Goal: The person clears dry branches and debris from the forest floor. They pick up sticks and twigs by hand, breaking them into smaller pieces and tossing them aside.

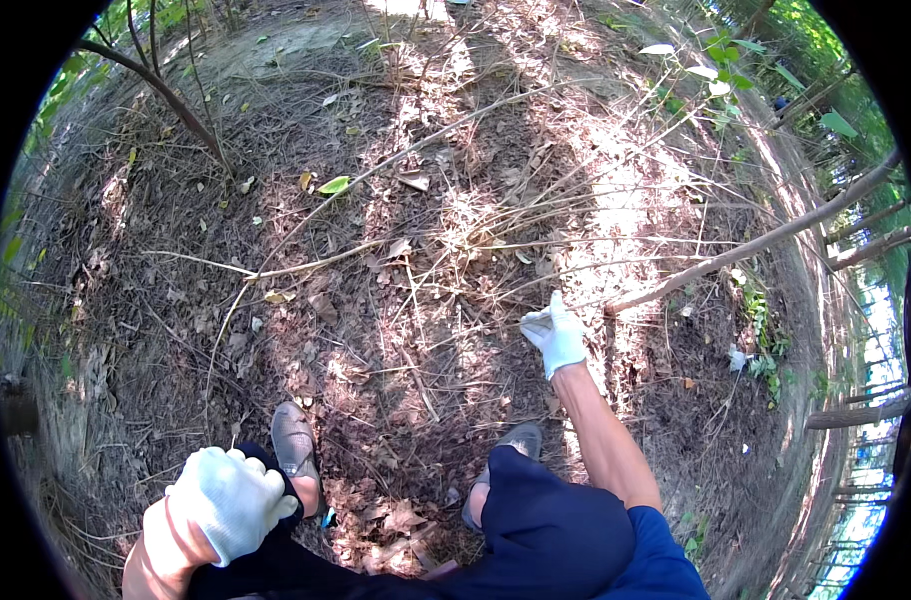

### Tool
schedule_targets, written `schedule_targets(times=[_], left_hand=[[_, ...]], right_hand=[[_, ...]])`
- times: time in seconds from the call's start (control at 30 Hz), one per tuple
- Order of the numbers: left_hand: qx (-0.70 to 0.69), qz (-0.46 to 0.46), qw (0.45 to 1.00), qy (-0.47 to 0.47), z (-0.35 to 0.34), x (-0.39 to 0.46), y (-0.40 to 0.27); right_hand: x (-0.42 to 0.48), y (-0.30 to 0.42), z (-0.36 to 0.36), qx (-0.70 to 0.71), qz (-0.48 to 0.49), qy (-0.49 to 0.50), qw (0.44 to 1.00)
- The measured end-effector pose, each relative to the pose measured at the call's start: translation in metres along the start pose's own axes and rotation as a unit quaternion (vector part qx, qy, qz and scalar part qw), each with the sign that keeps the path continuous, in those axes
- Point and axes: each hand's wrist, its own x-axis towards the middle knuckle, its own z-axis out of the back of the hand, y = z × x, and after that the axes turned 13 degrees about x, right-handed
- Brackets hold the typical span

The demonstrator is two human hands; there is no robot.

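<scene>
My left hand (230, 499), in a white knitted work glove, is curled into a fist above my left knee at the lower left; whether anything is inside it is hidden. My right hand (557, 334), gloved in white too, reaches forward over the ground with its fingers partly apart. Thin dry stems pass close to its fingertips, and contact with them is unclear. Just right of it rises the base of a slender tree trunk (695, 277). A long forked dry branch (305, 266) lies on the leaf litter ahead of my feet.
A small dark tree stem (174, 101) leans at the upper left. My shoes (294, 442) stand on soil strewn with dry leaves and twigs. Thin leafy shoots (718, 67) hang at the upper right, and a low green plant (763, 337) grows beyond the slender trunk. More trunks stand farther right.
</scene>
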Motion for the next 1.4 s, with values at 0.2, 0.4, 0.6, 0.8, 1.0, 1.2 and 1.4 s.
schedule_targets(times=[0.2, 0.4, 0.6, 0.8, 1.0, 1.2, 1.4], left_hand=[[-0.014, -0.019, 1.0, 0.013, 0.007, 0.011, -0.002], [-0.052, -0.135, 0.983, 0.113, 0.005, 0.059, -0.017], [-0.053, -0.156, 0.986, 0.029, -0.022, 0.218, -0.059], [-0.255, -0.115, 0.918, -0.281, -0.071, 0.369, -0.122], [-0.285, -0.002, 0.918, -0.275, -0.105, 0.419, -0.145], [-0.329, -0.055, 0.914, -0.231, -0.106, 0.441, -0.142], [-0.226, 0.011, 0.957, -0.179, -0.11, 0.366, -0.111]], right_hand=[[-0.006, 0.0, 0.007, -0.051, 0.034, 0.046, 0.997], [-0.042, -0.017, -0.017, -0.07, 0.041, -0.032, 0.996], [-0.049, -0.026, -0.015, -0.094, 0.07, 0.007, 0.993], [-0.059, -0.003, 0.0, -0.141, 0.1, 0.083, 0.981], [-0.049, 0.004, 0.007, -0.089, 0.131, 0.099, 0.982], [-0.053, 0.006, -0.012, 0.13, 0.084, 0.168, 0.973], [-0.095, -0.018, -0.058, 0.152, 0.042, 0.157, 0.975]])
